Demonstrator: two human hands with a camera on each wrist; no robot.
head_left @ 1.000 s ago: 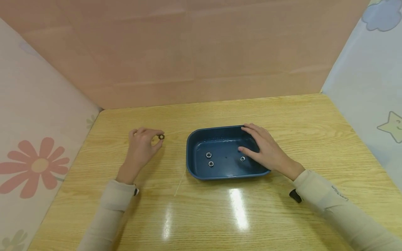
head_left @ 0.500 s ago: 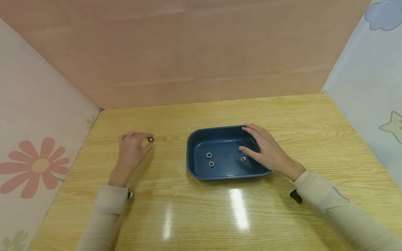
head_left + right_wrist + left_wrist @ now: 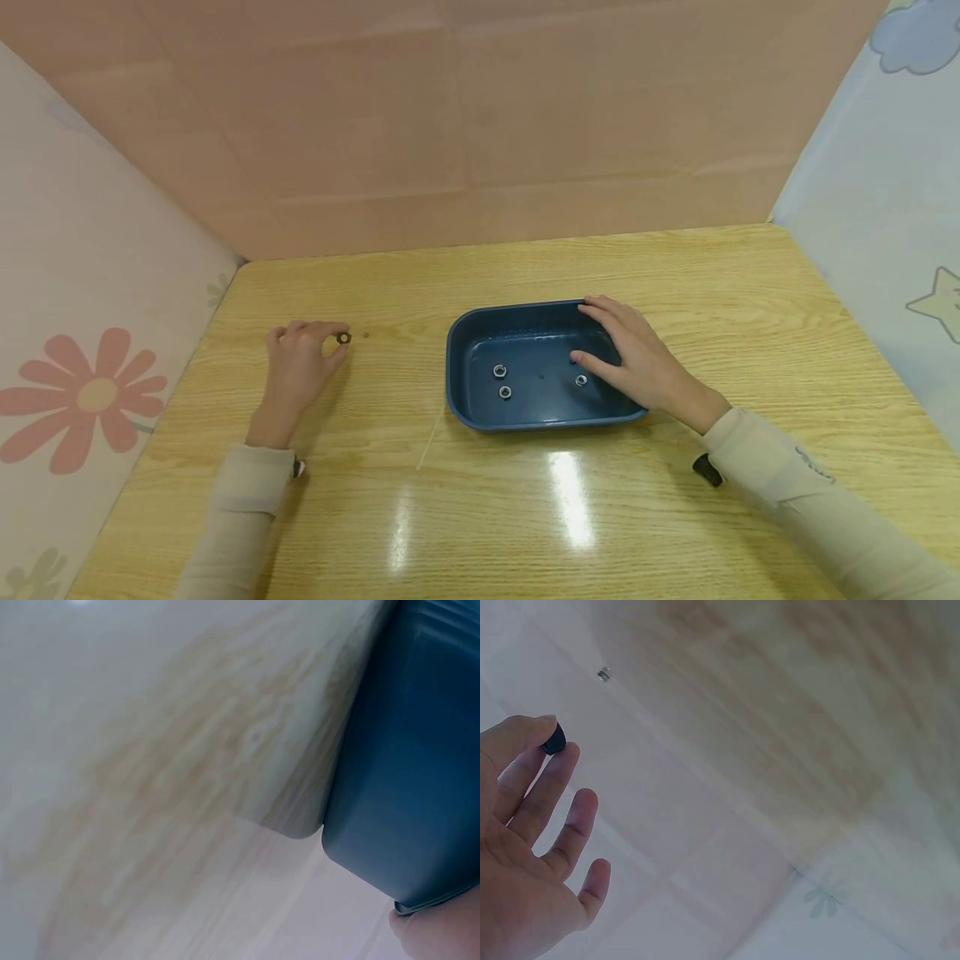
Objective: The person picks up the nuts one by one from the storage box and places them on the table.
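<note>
My left hand [image 3: 296, 367] pinches a dark nut [image 3: 343, 337] between thumb and fingertip, left of the blue tray [image 3: 453, 400]. In the left wrist view the other fingers are spread below the nut [image 3: 553, 739]. Just right of the pinched nut a tiny dark piece [image 3: 366, 335] lies on the table. My right hand [image 3: 633, 354] rests over the tray's right end, fingers at the far rim and thumb reaching inside. Three silvery nuts lie on the tray floor: two at the left [image 3: 499, 371] and one near the thumb [image 3: 581, 381].
A wood-grain table [image 3: 480, 525] carries everything. A thin pale strip [image 3: 429, 446] lies at the tray's front left corner. A pinkish-brown backdrop [image 3: 465, 125] rises behind, with patterned panels at the left [image 3: 75, 250] and right [image 3: 885, 192].
My left hand has moved left, away from the tray, with the dark nut still pinched. The tiny piece on the table now shows beside it. My right hand and the tray have stayed in place.
</note>
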